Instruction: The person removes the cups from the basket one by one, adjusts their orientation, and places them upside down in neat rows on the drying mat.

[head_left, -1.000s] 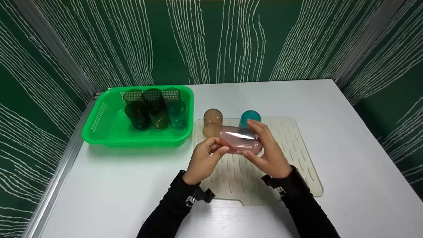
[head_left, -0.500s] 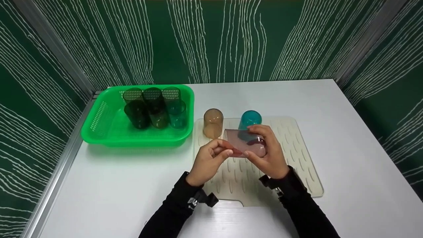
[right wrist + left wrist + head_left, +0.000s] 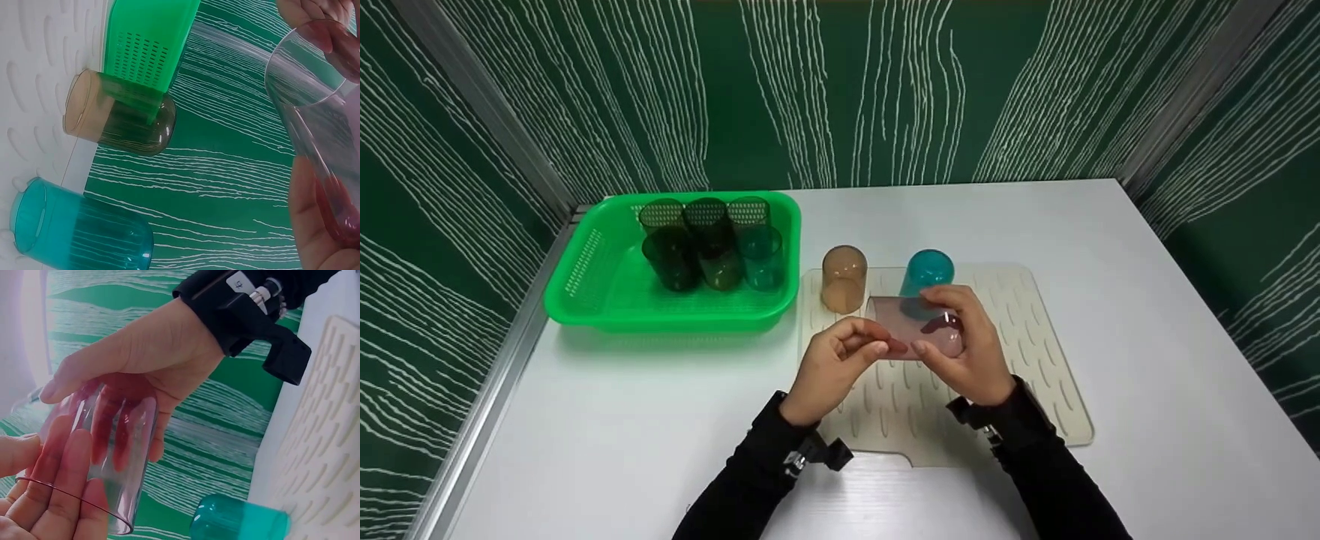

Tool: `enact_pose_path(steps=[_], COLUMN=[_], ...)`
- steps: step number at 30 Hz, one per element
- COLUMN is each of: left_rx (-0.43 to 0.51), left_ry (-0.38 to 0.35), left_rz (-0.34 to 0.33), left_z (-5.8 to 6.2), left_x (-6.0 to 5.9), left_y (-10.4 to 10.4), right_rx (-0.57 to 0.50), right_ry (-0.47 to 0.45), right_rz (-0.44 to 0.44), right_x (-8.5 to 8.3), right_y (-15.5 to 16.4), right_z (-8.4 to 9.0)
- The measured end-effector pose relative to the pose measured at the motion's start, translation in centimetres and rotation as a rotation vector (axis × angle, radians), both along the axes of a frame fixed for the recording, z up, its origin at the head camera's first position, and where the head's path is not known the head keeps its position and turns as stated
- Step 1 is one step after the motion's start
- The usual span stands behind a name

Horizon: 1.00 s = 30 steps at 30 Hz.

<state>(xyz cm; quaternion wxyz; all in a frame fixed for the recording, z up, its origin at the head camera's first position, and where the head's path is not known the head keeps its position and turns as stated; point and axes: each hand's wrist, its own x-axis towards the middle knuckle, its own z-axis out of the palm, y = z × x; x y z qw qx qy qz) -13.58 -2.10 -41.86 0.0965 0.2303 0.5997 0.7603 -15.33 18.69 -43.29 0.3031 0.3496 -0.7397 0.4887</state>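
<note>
The right hand (image 3: 971,349) holds the pink cup (image 3: 911,330) sideways, mouth left, above the pale mat (image 3: 1012,360); the left hand (image 3: 832,367) pinches its rim, fingers inside. Beyond stand an upturned brown cup (image 3: 844,281), left, and blue cup (image 3: 928,268), right. Left on the bench (image 3: 1117,300), a green basket (image 3: 660,320) holds tinted cups (image 3: 709,255).

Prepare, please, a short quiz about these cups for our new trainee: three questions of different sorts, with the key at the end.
1. How do the left hand and the right hand hold the pink cup? A) upright; B) on its side; C) upside down.
2. True or false: the brown cup and the blue cup both stand mouth down on the mat.
3. Which of those two standing cups is nearer to the green basket?

Key: 1. B; 2. True; 3. The brown cup.
</note>
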Motion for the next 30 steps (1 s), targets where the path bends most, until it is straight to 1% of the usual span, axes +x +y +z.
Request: enact_pose_path(steps=[4, 10, 12, 14, 16, 18, 20, 23, 25, 27, 28, 30], left_rx=[-0.021, -0.058, -0.089, -0.131, -0.177, -0.241, -0.335, -0.54, -0.681, -0.793, -0.837, -0.89], left_ry=[0.01, 0.038, 0.053, 0.083, 0.126, 0.182, 0.256, 0.394, 0.49, 0.57, 0.599, 0.63], left_rz=[0.003, -0.023, -0.009, 0.027, 0.071, 0.122, 0.182, 0.279, 0.339, 0.387, 0.406, 0.428], left_z=[0.2, 0.4, 0.5, 0.7, 0.9, 1.2, 1.4, 1.5, 1.6, 1.6, 1.7, 1.7], left_x=[0.0, -0.2, -0.3, -0.4, -0.5, -0.6, -0.7, -0.7, -0.7, -0.6, -0.6, -0.5], left_y=[-0.4, -0.9, -1.2, -1.6, -2.1, -2.6, -3.2, -4.1, -4.6, -5.1, -5.2, -5.5], right_rx=[0.004, 0.025, 0.014, -0.008, -0.024, -0.032, -0.019, 0.034, 0.094, 0.158, 0.188, 0.249], right_ry=[-0.003, 0.02, 0.014, 0.016, 0.008, -0.013, -0.05, -0.079, -0.061, -0.031, -0.021, -0.015], right_rz=[0.0, -0.016, -0.014, -0.003, -0.014, -0.03, -0.067, -0.129, -0.181, -0.237, -0.265, -0.321], right_x=[0.0, -0.1, -0.1, -0.2, -0.2, -0.2, -0.2, -0.3, -0.6, -1.0, -1.3, -1.9], right_y=[-0.1, 0.1, 0.3, 0.7, 1.2, 1.9, 2.6, 3.8, 4.5, 5.4, 5.8, 6.7], right_z=[0.2, 0.4, 0.6, 0.8, 1.2, 1.5, 2.0, 2.7, 3.3, 3.9, 4.2, 4.9])
